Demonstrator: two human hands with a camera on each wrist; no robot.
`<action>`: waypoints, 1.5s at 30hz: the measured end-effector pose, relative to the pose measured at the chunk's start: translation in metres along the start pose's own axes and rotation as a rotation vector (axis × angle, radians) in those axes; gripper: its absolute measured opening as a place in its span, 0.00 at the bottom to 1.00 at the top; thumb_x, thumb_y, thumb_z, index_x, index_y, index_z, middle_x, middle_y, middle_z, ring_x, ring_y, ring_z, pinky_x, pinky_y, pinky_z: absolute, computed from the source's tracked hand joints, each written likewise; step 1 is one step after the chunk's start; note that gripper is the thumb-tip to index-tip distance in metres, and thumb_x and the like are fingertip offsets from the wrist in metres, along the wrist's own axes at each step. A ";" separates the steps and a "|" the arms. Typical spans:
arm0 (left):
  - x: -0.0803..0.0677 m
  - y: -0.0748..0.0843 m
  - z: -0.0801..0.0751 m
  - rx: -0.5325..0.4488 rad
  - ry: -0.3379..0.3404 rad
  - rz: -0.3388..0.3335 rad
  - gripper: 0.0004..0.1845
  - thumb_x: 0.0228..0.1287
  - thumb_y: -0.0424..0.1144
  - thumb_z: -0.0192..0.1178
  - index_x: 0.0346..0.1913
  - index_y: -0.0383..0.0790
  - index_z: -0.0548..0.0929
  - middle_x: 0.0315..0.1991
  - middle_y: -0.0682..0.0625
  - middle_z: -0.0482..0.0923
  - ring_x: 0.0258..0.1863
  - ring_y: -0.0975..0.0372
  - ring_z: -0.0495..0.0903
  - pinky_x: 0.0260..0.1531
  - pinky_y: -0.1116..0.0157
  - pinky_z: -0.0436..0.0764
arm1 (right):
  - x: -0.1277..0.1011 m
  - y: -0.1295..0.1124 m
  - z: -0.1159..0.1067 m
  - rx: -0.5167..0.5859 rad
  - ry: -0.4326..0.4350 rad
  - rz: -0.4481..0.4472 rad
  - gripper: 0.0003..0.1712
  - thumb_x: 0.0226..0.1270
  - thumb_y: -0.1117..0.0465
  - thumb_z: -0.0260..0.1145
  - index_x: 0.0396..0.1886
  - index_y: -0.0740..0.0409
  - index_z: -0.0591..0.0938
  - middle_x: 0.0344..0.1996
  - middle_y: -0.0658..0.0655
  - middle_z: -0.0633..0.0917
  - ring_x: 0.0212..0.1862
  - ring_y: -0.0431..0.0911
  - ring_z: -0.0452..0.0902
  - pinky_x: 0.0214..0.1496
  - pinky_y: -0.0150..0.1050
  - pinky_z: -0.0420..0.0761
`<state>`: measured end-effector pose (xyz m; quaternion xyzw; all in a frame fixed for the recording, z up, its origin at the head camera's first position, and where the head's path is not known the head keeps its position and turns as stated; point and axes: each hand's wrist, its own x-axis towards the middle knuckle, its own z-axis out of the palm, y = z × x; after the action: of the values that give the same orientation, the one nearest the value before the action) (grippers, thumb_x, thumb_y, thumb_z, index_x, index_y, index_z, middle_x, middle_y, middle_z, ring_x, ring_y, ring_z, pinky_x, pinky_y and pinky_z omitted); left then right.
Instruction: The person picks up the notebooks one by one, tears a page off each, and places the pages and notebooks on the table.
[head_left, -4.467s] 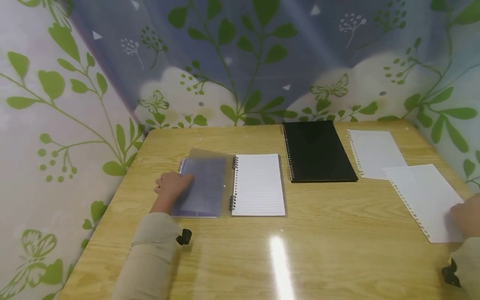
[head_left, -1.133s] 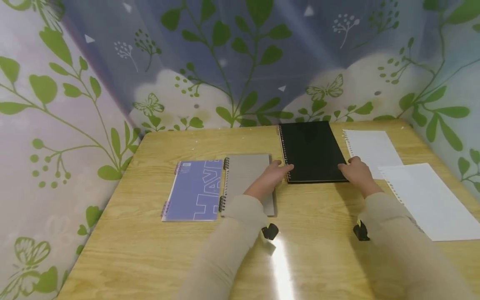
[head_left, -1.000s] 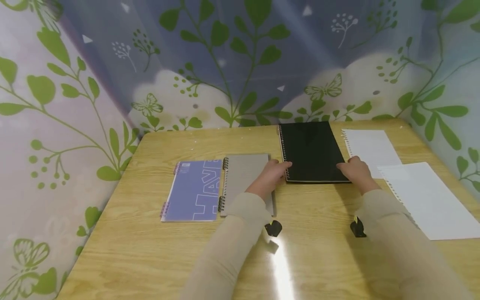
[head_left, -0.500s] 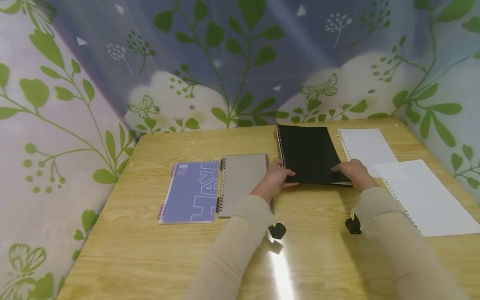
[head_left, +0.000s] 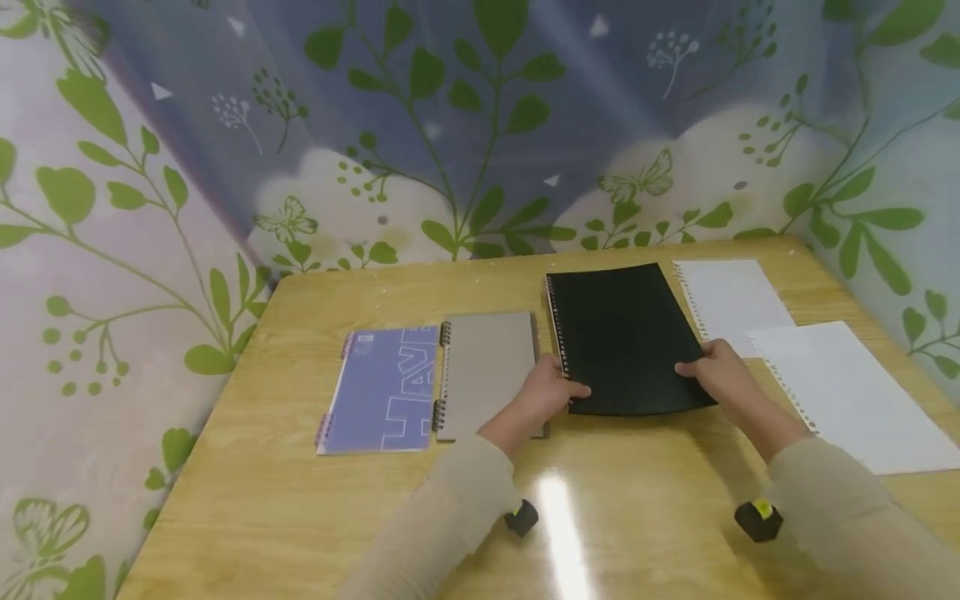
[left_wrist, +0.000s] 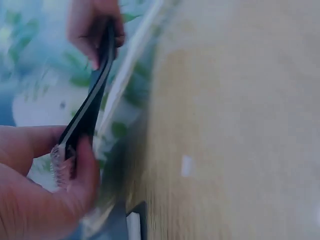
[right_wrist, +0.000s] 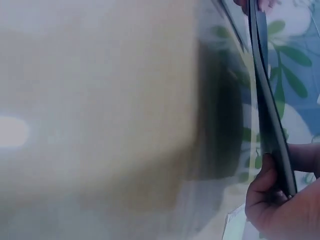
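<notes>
A black spiral notebook is lifted off the table between both hands. My left hand pinches its lower left corner beside the coil, thumb on top and fingers beneath. The lower right corner is gripped the same way by my right hand. In the left wrist view the notebook shows edge-on, its coil end between thumb and fingers of the left hand. Seen from the right wrist, the notebook bends slightly, and the right hand clasps its near end.
Left of the hands lie a purple notebook and a grey spiral notebook, side by side. Two loose torn sheets, a far one and a nearer one, overlap at the right. The wooden table meets a patterned curtain behind.
The open notebooks at left were closed, and the right hand let go of a loose sheet. Both hands then took hold of the black notebook, raised it and drew it nearer.
</notes>
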<state>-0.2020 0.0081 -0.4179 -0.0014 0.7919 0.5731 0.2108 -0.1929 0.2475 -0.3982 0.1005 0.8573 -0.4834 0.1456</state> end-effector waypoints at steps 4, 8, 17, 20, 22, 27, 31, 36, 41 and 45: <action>-0.020 -0.007 0.006 0.346 0.009 0.076 0.27 0.54 0.44 0.65 0.52 0.31 0.70 0.42 0.43 0.76 0.33 0.59 0.76 0.28 0.65 0.76 | -0.021 0.015 0.006 -0.045 0.021 -0.057 0.32 0.67 0.64 0.52 0.61 0.81 0.51 0.50 0.76 0.67 0.43 0.55 0.75 0.44 0.40 0.75; -0.028 -0.011 0.015 0.598 0.035 0.121 0.40 0.54 0.49 0.65 0.63 0.28 0.62 0.42 0.42 0.80 0.38 0.55 0.80 0.35 0.63 0.79 | -0.027 0.028 0.010 -0.105 0.045 -0.074 0.31 0.67 0.63 0.53 0.59 0.79 0.53 0.49 0.77 0.68 0.41 0.57 0.76 0.40 0.39 0.75; -0.030 -0.007 0.028 1.246 0.067 0.177 0.36 0.61 0.62 0.50 0.66 0.42 0.66 0.60 0.45 0.70 0.59 0.54 0.67 0.54 0.65 0.72 | -0.019 0.039 0.017 -0.450 0.117 -0.158 0.36 0.65 0.57 0.57 0.59 0.85 0.58 0.52 0.85 0.61 0.51 0.74 0.62 0.49 0.62 0.68; -0.030 -0.006 0.028 1.377 0.095 0.201 0.33 0.62 0.64 0.46 0.62 0.45 0.70 0.60 0.48 0.65 0.59 0.55 0.62 0.55 0.64 0.67 | -0.019 0.039 0.021 -0.511 0.147 -0.150 0.36 0.65 0.56 0.57 0.58 0.84 0.60 0.51 0.85 0.60 0.51 0.76 0.59 0.48 0.63 0.67; -0.029 -0.006 0.027 1.419 0.102 0.203 0.32 0.63 0.64 0.44 0.62 0.46 0.70 0.62 0.49 0.63 0.59 0.56 0.59 0.57 0.62 0.63 | -0.019 0.038 0.022 -0.534 0.160 -0.143 0.36 0.64 0.56 0.58 0.57 0.84 0.60 0.51 0.84 0.61 0.51 0.76 0.58 0.47 0.64 0.66; -0.029 -0.005 0.024 1.438 0.072 0.194 0.33 0.64 0.64 0.43 0.65 0.48 0.67 0.67 0.52 0.60 0.65 0.56 0.56 0.62 0.60 0.59 | -0.019 0.037 0.023 -0.527 0.168 -0.130 0.36 0.63 0.56 0.58 0.57 0.84 0.60 0.49 0.84 0.61 0.50 0.77 0.57 0.44 0.64 0.67; -0.027 -0.005 0.022 1.391 0.061 0.195 0.32 0.63 0.64 0.45 0.64 0.50 0.67 0.67 0.52 0.60 0.66 0.56 0.56 0.63 0.59 0.58 | -0.017 0.037 0.022 -0.502 0.170 -0.126 0.37 0.62 0.57 0.59 0.57 0.85 0.59 0.49 0.84 0.60 0.50 0.78 0.57 0.45 0.65 0.67; -0.026 -0.011 0.010 1.331 0.045 0.251 0.32 0.64 0.65 0.43 0.65 0.53 0.66 0.68 0.52 0.59 0.69 0.54 0.53 0.66 0.56 0.56 | -0.014 0.027 0.015 -0.435 0.203 -0.160 0.35 0.56 0.60 0.62 0.54 0.85 0.64 0.48 0.84 0.66 0.49 0.75 0.62 0.46 0.61 0.70; -0.025 -0.001 -0.018 1.081 0.016 0.358 0.29 0.68 0.59 0.41 0.67 0.50 0.64 0.68 0.51 0.62 0.69 0.54 0.56 0.67 0.55 0.57 | -0.022 -0.009 -0.005 -0.259 0.117 -0.186 0.31 0.65 0.58 0.54 0.58 0.81 0.62 0.53 0.79 0.68 0.54 0.69 0.66 0.50 0.57 0.71; -0.028 0.022 -0.039 0.735 -0.051 0.396 0.30 0.71 0.56 0.39 0.69 0.44 0.60 0.66 0.50 0.65 0.67 0.55 0.61 0.66 0.57 0.62 | -0.034 -0.045 -0.012 -0.106 0.070 -0.265 0.32 0.74 0.47 0.39 0.63 0.69 0.63 0.55 0.62 0.72 0.56 0.52 0.68 0.51 0.47 0.71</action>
<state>-0.1945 -0.0265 -0.3783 0.2405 0.9232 0.2816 0.1028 -0.1772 0.2340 -0.3444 -0.0047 0.8920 -0.4485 0.0557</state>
